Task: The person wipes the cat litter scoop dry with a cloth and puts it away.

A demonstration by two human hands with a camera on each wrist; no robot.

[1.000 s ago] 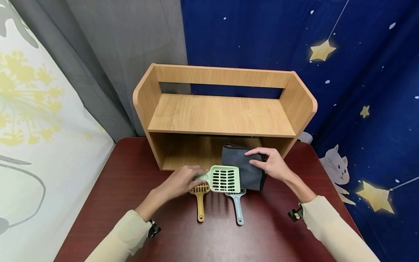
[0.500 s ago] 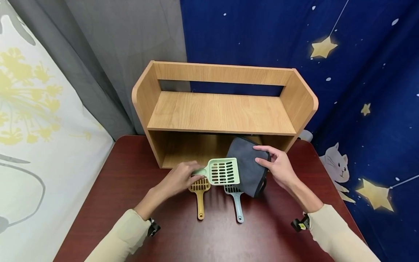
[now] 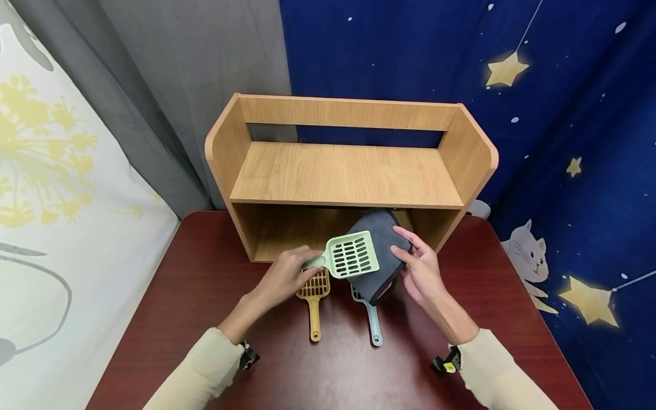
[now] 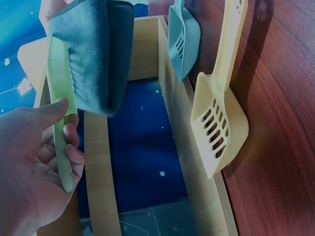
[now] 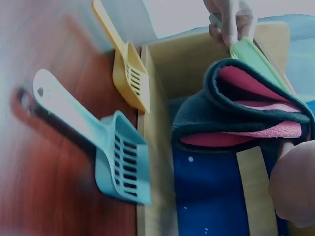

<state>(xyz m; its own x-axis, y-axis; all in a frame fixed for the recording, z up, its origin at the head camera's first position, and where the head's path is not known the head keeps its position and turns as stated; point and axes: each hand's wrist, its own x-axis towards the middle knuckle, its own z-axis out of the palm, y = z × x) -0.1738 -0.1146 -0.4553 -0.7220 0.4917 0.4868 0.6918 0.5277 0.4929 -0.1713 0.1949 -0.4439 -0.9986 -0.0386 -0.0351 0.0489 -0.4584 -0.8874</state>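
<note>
My left hand (image 3: pixel 287 277) holds a pale green litter scoop (image 3: pixel 352 254) by its handle, thumb on one side and fingers curled on the other, in the left wrist view. The slotted pan is raised above the table and tilted. My right hand (image 3: pixel 421 267) grips a folded dark grey cloth (image 3: pixel 383 239), with thumb and fingers on its right part. Pink lining (image 5: pixel 231 83) shows between the folds in the right wrist view. The cloth lies against the far side of the scoop's pan, which hides part of it.
A yellow litter scoop (image 3: pixel 314 307) and a light blue one (image 3: pixel 374 324) lie on the dark red table (image 3: pixel 246 353), handles toward me. The blue pan is partly hidden by the cloth. Behind stands a two-level wooden shelf (image 3: pixel 348 176), with curtains further back.
The green scoop has risen, its pan now more tilted. My right hand lifted the cloth, turned it and brought it left against the back of the scoop. Both lower scoops lie as before.
</note>
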